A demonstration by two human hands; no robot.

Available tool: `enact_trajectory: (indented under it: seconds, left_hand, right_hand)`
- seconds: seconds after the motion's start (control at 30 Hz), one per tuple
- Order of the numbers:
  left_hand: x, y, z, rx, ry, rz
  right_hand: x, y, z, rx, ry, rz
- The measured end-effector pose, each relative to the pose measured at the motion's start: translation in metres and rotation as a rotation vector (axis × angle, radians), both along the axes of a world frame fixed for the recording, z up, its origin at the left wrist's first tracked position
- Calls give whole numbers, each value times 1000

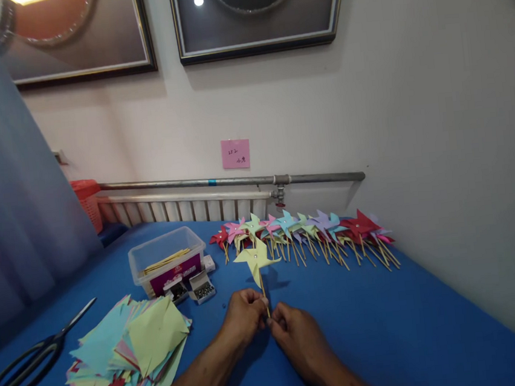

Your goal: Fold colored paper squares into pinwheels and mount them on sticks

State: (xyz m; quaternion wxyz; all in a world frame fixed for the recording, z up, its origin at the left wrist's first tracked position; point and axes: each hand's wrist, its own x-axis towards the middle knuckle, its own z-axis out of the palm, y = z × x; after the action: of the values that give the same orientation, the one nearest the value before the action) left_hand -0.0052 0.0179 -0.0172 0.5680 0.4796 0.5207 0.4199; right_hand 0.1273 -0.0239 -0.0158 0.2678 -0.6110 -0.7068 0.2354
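Landmark: clear plastic box (167, 254) on the blue table (389, 326) — all positions below are given relative to this box.

Left hand (244, 314): below and to the right of the box, resting low over the table; fingers curled in, fingertips pinched on the lower part of the wooden stick (264, 298).

Right hand (299, 337): farther right of the box and nearer the camera than the left hand; fingers closed, thumb and forefinger pinching the bottom end of the same stick. The two hands touch or nearly touch at the stick.

Yellow pinwheel (255, 259): just right of the box, at about the height of its front wall; mounted on top of the stick, held roughly upright above the hands, a small pin visible at its centre.

Row of finished pinwheels (307, 231): to the right of the box and slightly farther back, lying along the wall side of the table; red, pink, green, blue and purple heads, sticks pointing toward the camera.

Box contents: several loose wooden sticks and a dark red label or packet — print not legible.

Small pin boxes (194, 289): two open trays just in front of the box, touching or nearly touching its front wall.

Stack of paper squares (132, 357): in front of and to the left of the box; mixed pale blue, yellow-green and pink sheets, loosely fanned.

Scissors (31, 357): well left of the box and nearer the camera, black handles, blades closed, lying flat.

Pink note (235, 154): on the wall above and right of the box; writing too small to read.
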Motion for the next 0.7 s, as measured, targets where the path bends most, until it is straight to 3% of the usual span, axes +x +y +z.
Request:
enact_trajectory:
  seconds: [0.4,0.53,0.7]
  left_hand:
    - [-1,1,-7,66,126,-51]
    - [0,0,-9,78,128,-58]
    - [0,-1,-11,108,169,-72]
  right_hand:
    - [24,15,4,17,-40,-125]
    - [63,34,13,16,-188,-230]
    - [138,62,36,-14,-327,-434]
